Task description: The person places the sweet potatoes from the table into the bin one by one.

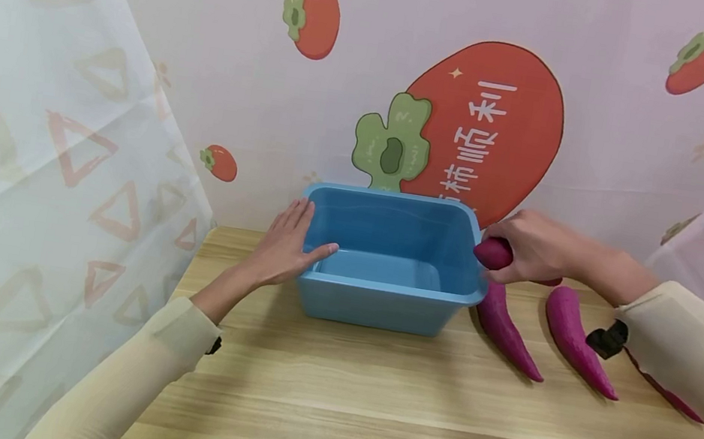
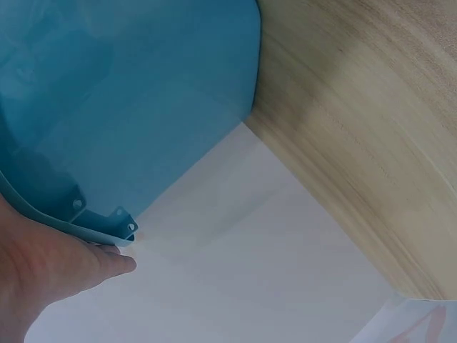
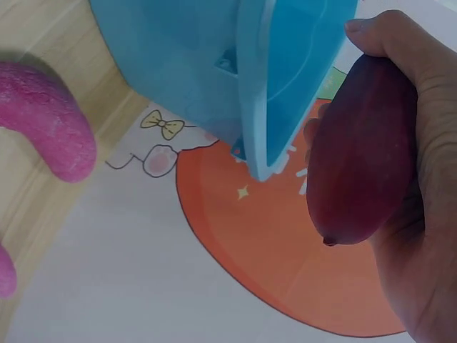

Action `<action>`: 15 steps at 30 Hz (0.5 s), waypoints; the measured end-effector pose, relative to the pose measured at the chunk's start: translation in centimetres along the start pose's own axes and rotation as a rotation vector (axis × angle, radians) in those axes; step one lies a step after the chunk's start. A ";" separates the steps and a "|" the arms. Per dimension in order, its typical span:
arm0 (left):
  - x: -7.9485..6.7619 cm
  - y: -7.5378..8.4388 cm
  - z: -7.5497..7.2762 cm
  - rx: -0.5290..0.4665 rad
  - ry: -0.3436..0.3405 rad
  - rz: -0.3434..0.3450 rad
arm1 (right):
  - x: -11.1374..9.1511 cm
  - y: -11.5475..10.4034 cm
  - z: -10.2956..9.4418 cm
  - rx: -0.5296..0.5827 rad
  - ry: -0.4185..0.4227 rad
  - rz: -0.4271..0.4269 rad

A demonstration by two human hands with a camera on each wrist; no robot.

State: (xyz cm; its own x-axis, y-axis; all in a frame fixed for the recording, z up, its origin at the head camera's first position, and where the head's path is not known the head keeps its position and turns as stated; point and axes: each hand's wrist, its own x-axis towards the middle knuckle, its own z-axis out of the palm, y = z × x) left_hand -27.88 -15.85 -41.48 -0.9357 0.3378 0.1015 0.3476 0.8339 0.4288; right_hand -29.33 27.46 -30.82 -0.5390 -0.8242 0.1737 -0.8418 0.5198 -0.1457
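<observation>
The wooden desk (image 1: 365,404) carries a blue tub (image 1: 376,307). The left hand (image 1: 282,251), fingers straight, touches its left rim; the right hand (image 1: 530,248) grips a purple sweet potato (image 3: 363,157) beside its right rim.

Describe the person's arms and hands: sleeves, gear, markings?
Bare, ungloved hands: left hand, right hand. Both arms wear cream sleeves, left sleeve and right sleeve, ending near the wrists. A small black piece shows at each cuff: left piece, mostly hidden, and right piece, blocky. No cables or sleeve markings visible.
</observation>
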 end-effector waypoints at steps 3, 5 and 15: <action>0.1 0.0 0.0 0.009 0.001 0.008 | 0.6 0.2 -0.1 -0.006 0.010 -0.005; 0.1 0.0 0.0 0.017 0.002 0.009 | 1.1 0.3 -0.2 -0.006 0.015 -0.010; 0.3 0.1 -0.3 0.049 -0.018 -0.003 | 2.4 0.0 -0.8 -0.031 -0.043 0.045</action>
State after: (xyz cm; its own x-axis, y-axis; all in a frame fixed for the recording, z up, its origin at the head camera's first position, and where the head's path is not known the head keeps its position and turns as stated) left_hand -28.11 -15.78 -41.09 -0.9356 0.3429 0.0841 0.3479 0.8549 0.3848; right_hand -30.65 25.61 -29.62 -0.5754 -0.8082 0.1255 -0.8174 0.5630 -0.1220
